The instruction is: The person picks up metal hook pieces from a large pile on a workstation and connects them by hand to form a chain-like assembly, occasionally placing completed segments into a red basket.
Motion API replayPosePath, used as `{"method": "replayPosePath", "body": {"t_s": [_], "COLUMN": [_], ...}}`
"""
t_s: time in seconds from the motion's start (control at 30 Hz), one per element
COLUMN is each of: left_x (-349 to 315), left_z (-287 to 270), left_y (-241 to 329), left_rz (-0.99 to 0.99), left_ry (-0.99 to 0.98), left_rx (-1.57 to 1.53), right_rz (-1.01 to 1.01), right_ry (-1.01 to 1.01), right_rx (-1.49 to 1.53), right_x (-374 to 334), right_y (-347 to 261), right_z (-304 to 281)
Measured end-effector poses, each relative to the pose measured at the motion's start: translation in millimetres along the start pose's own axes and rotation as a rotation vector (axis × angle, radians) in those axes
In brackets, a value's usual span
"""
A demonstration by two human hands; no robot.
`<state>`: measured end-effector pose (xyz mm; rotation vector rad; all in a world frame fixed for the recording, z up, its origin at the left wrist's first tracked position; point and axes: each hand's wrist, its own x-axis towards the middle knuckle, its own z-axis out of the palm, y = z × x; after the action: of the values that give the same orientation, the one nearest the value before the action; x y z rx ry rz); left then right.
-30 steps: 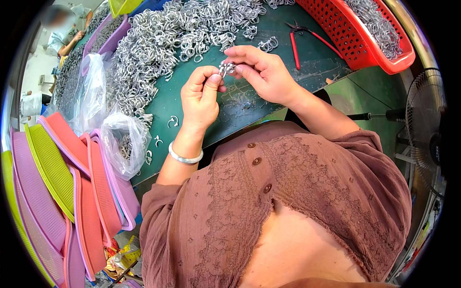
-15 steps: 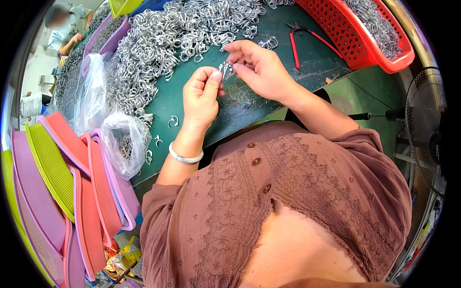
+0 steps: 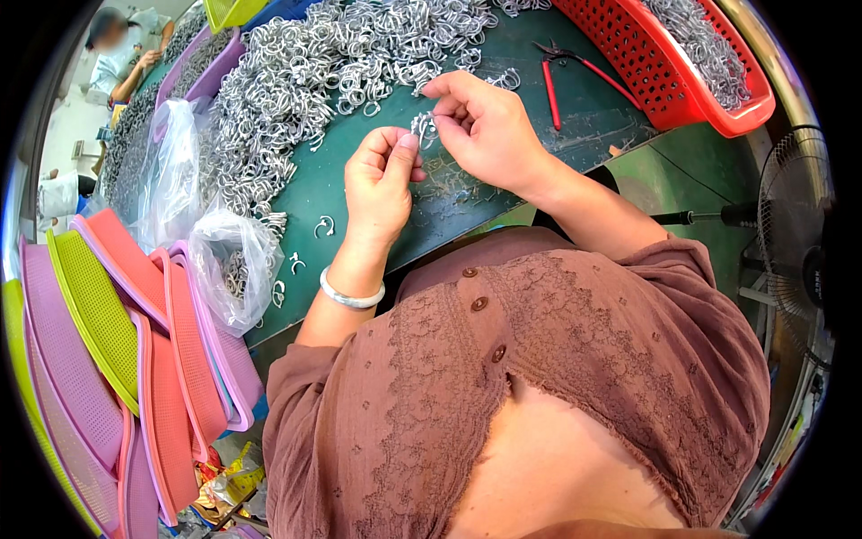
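Note:
Between the thumb and fingers of my left hand (image 3: 381,184) is a small silver metal ring (image 3: 423,127), held above the table's near edge. My right hand (image 3: 492,135) is closed beside it, thumb and forefinger pinched at the ring's right side. Whether those fingertips hold a tiny part or only touch the ring, I cannot tell. Beyond both hands spreads a large heap of similar silver rings (image 3: 287,81) on the green table (image 3: 359,148). A few loose open rings (image 3: 324,226) lie left of my left wrist.
Red-handled pliers (image 3: 551,94) lie right of the heap, by a red perforated basket (image 3: 642,67) of metal pieces. A clear plastic bag (image 3: 235,269) with rings sits at left, near stacked coloured baskets (image 3: 94,332). A fan (image 3: 790,216) stands at right. Another person (image 3: 130,54) sits far left.
My right fingertips have shifted slightly up and away from the ring, so more of it shows. My left hand has moved a little to the right.

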<state>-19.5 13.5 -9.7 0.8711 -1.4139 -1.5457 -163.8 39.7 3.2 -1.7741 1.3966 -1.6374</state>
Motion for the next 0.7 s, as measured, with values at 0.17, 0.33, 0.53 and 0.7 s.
{"method": "replayPosePath", "body": {"t_s": [0.17, 0.33, 0.53, 0.7], "left_x": [-4, -3, -3, -3], "left_z": [0, -3, 8, 6], "left_y": [0, -5, -8, -12], "left_rz": [-0.022, 0.018, 0.179, 0.08], "left_ry": [-0.034, -0.067, 0.028, 0.011], "left_rx": [-0.022, -0.073, -0.241, -0.426], "right_rz": [0.074, 0.089, 0.15, 0.461], "right_ry": [0.003, 0.043, 0.022, -0.195], "right_rx": [0.023, 0.088, 0.192, 0.435], "right_x": [3, 2, 0, 8], "right_y": [0, 0, 1, -2], "right_z": [-1, 1, 4, -1]}}
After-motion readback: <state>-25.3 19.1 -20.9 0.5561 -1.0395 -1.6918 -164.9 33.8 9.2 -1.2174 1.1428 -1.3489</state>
